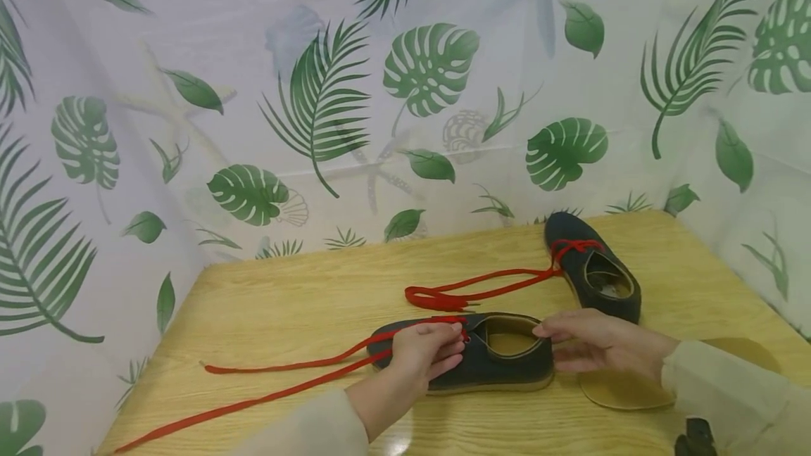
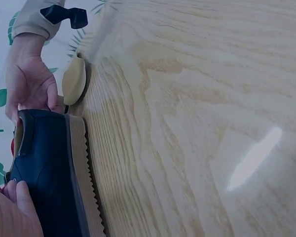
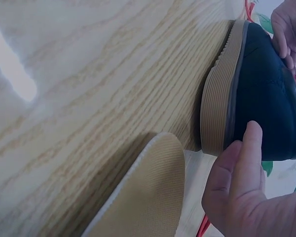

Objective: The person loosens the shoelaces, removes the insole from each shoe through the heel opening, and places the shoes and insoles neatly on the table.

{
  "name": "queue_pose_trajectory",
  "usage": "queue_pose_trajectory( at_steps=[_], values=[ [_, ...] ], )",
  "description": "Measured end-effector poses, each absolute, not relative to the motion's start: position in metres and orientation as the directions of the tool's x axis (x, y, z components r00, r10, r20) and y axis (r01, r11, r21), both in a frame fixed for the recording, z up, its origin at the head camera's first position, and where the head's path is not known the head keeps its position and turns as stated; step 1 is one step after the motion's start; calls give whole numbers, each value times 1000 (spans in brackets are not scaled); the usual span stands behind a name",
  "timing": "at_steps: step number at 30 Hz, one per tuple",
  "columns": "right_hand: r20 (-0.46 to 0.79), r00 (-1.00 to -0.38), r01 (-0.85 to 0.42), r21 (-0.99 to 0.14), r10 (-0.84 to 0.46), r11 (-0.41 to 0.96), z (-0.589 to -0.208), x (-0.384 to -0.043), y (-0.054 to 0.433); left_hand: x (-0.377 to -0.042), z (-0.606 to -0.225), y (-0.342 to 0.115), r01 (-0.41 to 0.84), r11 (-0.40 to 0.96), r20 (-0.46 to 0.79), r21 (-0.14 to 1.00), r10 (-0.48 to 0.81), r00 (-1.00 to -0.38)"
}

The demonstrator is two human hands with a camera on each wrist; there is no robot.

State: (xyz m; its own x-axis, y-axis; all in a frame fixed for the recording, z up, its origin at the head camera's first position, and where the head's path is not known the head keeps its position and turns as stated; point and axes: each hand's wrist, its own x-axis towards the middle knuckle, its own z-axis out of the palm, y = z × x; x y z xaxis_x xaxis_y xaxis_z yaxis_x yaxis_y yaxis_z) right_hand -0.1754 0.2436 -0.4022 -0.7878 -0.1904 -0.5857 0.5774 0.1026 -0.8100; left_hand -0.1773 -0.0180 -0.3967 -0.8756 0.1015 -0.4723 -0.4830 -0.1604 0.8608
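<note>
A dark navy shoe [image 1: 500,370] with a tan ribbed sole [image 3: 219,98] lies on the table in front of me, toe to the left. My left hand [image 1: 423,357] lies over its lacing area, with thumb and fingers gripping it beside the opening. At the heel, my right hand [image 1: 598,343] holds the back, its thumb at the collar and its fingers against the outside. Red laces [image 1: 285,394] run loose from the shoe to the left. Within the opening, a tan inside [image 1: 507,336] shows. The left palm hides part of the upper.
A second navy shoe [image 1: 624,305] with red laces [image 1: 481,290] trailing left stands at the back right. A tan insole [image 1: 624,393] lies beneath the right forearm. Leaf-patterned cloth [image 1: 380,125] hangs behind the wooden table [image 1: 285,301].
</note>
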Motion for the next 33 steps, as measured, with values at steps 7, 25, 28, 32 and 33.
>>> queue_pose_trajectory(
  at_steps=[7,25,28,32,33],
  values=[
    [-585,-787,576,-811,-197,105,-403,-177,245,-173,-401,-8,-390,-165,-382,906,78,-921],
    [-589,-788,586,-807,-182,74,-403,-175,239,-159,-424,-17,-207,-218,-194,954,80,-978],
    [-593,-786,589,-804,-177,80,-403,-175,240,-167,-419,-18,-266,-156,-255,951,85,-963],
    [-600,-783,594,-800,-164,88,-402,-176,240,-177,-416,-19,-335,-79,-325,939,122,-938],
    [-600,-783,594,-799,-163,88,-402,-177,240,-178,-416,-19,-342,-70,-330,937,135,-934]
  ],
)
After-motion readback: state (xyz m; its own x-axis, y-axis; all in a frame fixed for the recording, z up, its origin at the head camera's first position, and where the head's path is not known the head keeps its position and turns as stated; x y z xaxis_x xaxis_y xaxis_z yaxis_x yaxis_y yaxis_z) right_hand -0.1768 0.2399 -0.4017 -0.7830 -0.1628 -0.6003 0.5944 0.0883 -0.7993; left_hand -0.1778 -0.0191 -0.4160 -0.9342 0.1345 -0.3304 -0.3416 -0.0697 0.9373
